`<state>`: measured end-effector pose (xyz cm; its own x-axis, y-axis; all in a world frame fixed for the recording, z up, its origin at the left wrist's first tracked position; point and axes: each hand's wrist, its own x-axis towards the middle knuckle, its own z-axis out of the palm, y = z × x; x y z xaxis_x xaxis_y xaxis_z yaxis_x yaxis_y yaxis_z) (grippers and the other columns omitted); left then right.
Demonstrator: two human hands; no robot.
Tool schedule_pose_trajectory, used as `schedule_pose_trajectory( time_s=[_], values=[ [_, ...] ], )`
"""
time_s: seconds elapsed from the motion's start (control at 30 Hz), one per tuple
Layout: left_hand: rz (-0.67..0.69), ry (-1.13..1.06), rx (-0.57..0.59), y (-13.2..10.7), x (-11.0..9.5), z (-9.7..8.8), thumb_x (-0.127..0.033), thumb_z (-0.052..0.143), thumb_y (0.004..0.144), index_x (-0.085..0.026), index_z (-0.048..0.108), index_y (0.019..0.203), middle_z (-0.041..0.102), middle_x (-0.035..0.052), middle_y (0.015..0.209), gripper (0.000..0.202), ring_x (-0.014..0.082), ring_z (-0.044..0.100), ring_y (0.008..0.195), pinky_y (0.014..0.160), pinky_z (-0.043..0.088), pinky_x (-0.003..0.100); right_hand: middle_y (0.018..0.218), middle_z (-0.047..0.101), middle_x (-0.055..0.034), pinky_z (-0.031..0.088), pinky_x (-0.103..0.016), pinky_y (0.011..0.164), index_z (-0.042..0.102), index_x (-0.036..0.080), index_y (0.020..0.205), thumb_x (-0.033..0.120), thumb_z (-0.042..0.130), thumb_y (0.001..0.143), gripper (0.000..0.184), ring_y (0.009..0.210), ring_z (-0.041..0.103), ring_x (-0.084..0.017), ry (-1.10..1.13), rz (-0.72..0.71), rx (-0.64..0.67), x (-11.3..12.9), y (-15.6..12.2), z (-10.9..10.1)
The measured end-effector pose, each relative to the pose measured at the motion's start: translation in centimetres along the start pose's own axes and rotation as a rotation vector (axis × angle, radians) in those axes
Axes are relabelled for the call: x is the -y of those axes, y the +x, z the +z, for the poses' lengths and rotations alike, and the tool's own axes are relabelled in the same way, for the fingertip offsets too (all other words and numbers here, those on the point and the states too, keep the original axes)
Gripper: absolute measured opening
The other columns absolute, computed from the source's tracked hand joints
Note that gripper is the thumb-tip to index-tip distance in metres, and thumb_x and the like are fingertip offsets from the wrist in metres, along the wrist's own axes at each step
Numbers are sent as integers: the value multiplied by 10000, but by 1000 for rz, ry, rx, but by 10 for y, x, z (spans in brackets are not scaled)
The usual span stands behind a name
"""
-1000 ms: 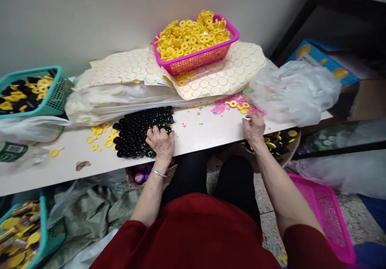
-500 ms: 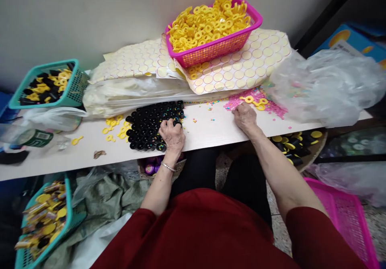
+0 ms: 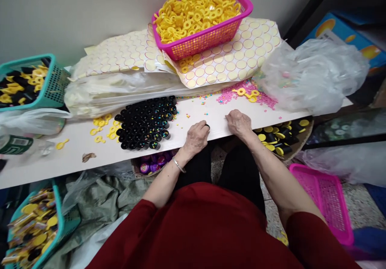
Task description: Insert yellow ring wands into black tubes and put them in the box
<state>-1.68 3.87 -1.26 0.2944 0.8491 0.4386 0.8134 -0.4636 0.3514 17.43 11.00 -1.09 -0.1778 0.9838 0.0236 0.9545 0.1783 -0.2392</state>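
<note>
My left hand [image 3: 196, 137] is closed round a small black tube whose rim shows at my fingertips, near the front edge of the white table [image 3: 75, 156]. My right hand [image 3: 239, 122] sits just to its right with fingers curled; what they hold is hidden. A cluster of upright black tubes [image 3: 146, 122], some holding coloured beads, stands left of my left hand. Pink beads and yellow rings [image 3: 245, 95] lie scattered beyond my right hand.
A pink basket of yellow rings [image 3: 200, 17] sits on sticker sheets [image 3: 241, 58] at the back. Teal baskets [image 3: 28, 84] of capped tubes stand at left and lower left. A clear plastic bag [image 3: 313, 76] lies right. An empty pink basket [image 3: 325, 196] sits on the floor.
My left hand left the tube cluster and moved right to the table's front edge with a black tube. My right hand drew back from the pink beads toward it.
</note>
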Motion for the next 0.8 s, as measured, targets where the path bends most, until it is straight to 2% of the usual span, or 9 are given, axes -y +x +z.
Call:
schedule_pose_trajectory(
  time_s=[0.13, 0.23, 0.33, 0.43, 0.57, 0.8],
  values=[
    [-11, -165, -62, 10, -3, 21, -171, 507, 811, -183, 500, 817, 595, 60, 886, 14, 163, 566, 800, 711, 462, 282, 858, 659, -109, 369, -307, 644, 648, 167, 842, 316, 434, 847, 261, 781, 572, -223, 162, 60, 7, -13, 8, -4],
    [-68, -338, -120, 12, 2, 31, -212, 567, 785, -171, 505, 953, 597, 57, 914, 184, 158, 584, 823, 721, 481, 273, 758, 642, -69, 388, -300, 639, 650, 163, 815, 311, 438, 827, 258, 726, 562, -200, 364, 52, -29, -24, 7, 0],
    [-130, -474, -153, 11, 8, 38, -282, 640, 750, -160, 500, 1065, 599, 74, 998, 365, 167, 593, 881, 754, 497, 280, 747, 621, -39, 404, -290, 642, 645, 172, 787, 319, 494, 783, 211, 699, 552, -175, 495, -18, -67, -27, 0, 5],
    [-143, -526, -126, 11, 13, 41, -322, 701, 702, -163, 555, 982, 608, 66, 967, 354, 173, 593, 889, 777, 494, 289, 804, 606, -52, 410, -298, 666, 642, 181, 760, 301, 511, 772, 178, 725, 551, -177, 415, -109, -108, -22, -8, 7],
    [-152, -571, -76, 15, 16, 39, -279, 735, 663, -159, 593, 857, 618, 49, 896, 269, 165, 588, 869, 769, 487, 276, 817, 600, -76, 407, -318, 675, 618, 185, 770, 245, 457, 803, 176, 757, 552, -200, 246, -167, -163, -14, -13, 7],
    [-277, -495, -52, 14, 14, 40, -189, 767, 593, -169, 635, 890, 662, 29, 867, 326, 172, 583, 830, 755, 488, 297, 739, 592, -46, 425, -300, 633, 578, 201, 684, 175, 489, 750, 114, 686, 554, -179, 316, -221, -217, -13, -12, 12]
  ],
)
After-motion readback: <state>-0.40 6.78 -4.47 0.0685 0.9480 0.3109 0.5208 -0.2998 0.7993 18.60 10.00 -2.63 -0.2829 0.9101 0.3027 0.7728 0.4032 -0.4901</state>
